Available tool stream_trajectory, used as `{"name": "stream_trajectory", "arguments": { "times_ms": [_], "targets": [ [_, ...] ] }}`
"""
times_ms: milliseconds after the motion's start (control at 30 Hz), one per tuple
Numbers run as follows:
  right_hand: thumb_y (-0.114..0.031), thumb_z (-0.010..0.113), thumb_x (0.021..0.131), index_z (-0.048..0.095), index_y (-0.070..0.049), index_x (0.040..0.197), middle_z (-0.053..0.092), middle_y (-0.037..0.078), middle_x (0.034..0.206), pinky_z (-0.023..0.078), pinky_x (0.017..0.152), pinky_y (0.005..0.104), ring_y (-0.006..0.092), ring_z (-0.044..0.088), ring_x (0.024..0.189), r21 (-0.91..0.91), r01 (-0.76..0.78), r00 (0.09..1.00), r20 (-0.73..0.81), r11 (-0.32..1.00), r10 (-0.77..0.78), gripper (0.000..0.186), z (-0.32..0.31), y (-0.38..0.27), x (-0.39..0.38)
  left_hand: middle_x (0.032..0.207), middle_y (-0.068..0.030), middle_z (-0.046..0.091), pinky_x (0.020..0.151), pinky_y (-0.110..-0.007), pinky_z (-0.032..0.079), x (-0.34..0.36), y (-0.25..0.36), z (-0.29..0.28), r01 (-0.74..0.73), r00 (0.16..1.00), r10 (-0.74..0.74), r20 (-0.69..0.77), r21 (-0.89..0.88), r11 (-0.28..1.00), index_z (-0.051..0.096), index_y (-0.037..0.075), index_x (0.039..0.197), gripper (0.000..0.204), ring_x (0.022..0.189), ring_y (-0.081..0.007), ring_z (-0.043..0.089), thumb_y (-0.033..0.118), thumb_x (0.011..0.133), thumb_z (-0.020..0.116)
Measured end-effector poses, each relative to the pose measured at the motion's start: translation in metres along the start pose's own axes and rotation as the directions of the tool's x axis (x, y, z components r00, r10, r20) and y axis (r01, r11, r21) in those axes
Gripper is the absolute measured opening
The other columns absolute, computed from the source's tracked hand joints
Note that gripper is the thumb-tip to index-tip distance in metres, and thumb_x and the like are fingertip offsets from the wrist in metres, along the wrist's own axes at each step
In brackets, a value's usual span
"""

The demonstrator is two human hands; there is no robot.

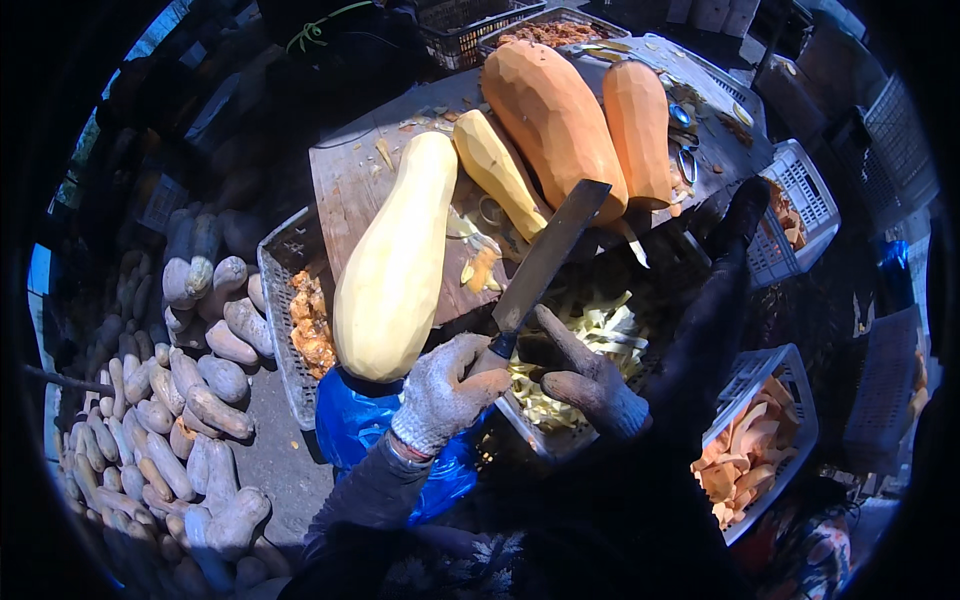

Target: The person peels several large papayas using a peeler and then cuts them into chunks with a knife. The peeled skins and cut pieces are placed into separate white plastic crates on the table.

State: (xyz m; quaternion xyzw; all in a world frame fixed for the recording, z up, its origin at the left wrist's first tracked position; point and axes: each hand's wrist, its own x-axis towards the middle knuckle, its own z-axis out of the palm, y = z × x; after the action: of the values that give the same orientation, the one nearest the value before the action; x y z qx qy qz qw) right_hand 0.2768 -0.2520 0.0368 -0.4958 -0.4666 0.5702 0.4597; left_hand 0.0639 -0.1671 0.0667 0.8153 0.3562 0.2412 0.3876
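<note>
My left hand (pixel 445 392), in a white work glove with orange stains, is closed around the handle of a broad knife (pixel 552 258). The blade slants up and away to the right, in front of the peeled squashes. Beside the lower blade is my right hand (pixel 592 378), also gloved, with its fingers apart and nothing seen in them. A large pale-yellow peeled squash (pixel 398 255) lies on the wooden board (pixel 345 165), reaching past its near edge. Right of it are a slim yellow squash (pixel 497 172), a big orange squash (pixel 553 120) and a smaller orange squash (pixel 638 130).
Below my hands stands a crate of pale peel strips (pixel 612 335). Orange peelings (pixel 748 450) fill a white crate at right. Seeds and pulp (pixel 312 325) lie in a crate at left. Several unpeeled squashes (pixel 205 405) cover the ground at left. Peelers (pixel 687 162) lie on the board.
</note>
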Motion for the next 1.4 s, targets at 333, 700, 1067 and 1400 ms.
{"name": "stream_trajectory", "arguments": {
  "times_ms": [333, 700, 1067, 1400],
  "targets": [
    [-0.015, 0.051, 0.099, 0.049, 0.001, 0.136, 0.058, 0.016, 0.131, 0.044, 0.105, 0.0347, 0.0254, 0.057, 0.121, 0.046, 0.073, 0.955, -0.290, 0.996, -0.057, 0.041, 0.092, 0.073, -0.038, 0.103, -0.0214, 0.067, 0.077, -0.045, 0.055, -0.051, 0.000, 0.047, -0.051, 0.981, -0.004, 0.193, 0.279, 0.959, 0.061, 0.000, 0.114, 0.042, 0.090, -0.0394, 0.067, 0.026, 0.082, 0.066],
    [-0.011, 0.066, 0.088, 0.061, -0.004, 0.105, 0.063, 0.011, 0.082, 0.056, 0.061, 0.0378, 0.0242, 0.065, 0.070, 0.856, -0.274, 0.696, -0.139, 0.439, 0.705, 0.019, 0.141, 0.118, -0.051, 0.130, -0.0252, 0.060, 0.104, -0.051, 0.043, 0.094, -0.053, -0.048, 0.501, 0.857, -0.296, -0.421, 0.551, 0.668, 0.054, 0.004, 0.136, 0.072, 0.119, -0.0413, 0.059, 0.061, 0.093, 0.046],
    [-0.009, 0.073, 0.085, 0.062, -0.003, 0.116, 0.066, 0.007, 0.088, 0.054, 0.059, 0.0315, 0.0174, 0.063, 0.071, 0.734, -0.339, 0.741, -0.177, 0.588, 0.648, 0.033, 0.127, 0.123, -0.046, 0.127, -0.0244, 0.061, 0.101, -0.047, 0.045, 0.121, -0.111, -0.093, 0.352, 0.915, -0.378, -0.139, 0.732, 0.583, 0.058, 0.002, 0.132, 0.070, 0.116, -0.0383, 0.060, 0.057, 0.089, 0.055],
    [-0.012, 0.068, 0.089, 0.060, -0.002, 0.127, 0.067, 0.003, 0.106, 0.050, 0.083, 0.0256, 0.0106, 0.061, 0.093, 0.403, -0.062, 0.834, -0.482, 0.913, 0.269, 0.040, 0.095, 0.113, -0.010, 0.141, -0.0278, 0.049, 0.111, -0.045, 0.036, 0.058, -0.114, -0.104, 0.084, 0.993, -0.114, -0.015, 0.774, 0.627, 0.042, 0.000, 0.145, 0.082, 0.127, -0.0426, 0.050, 0.055, 0.087, 0.059]
  ]
}}
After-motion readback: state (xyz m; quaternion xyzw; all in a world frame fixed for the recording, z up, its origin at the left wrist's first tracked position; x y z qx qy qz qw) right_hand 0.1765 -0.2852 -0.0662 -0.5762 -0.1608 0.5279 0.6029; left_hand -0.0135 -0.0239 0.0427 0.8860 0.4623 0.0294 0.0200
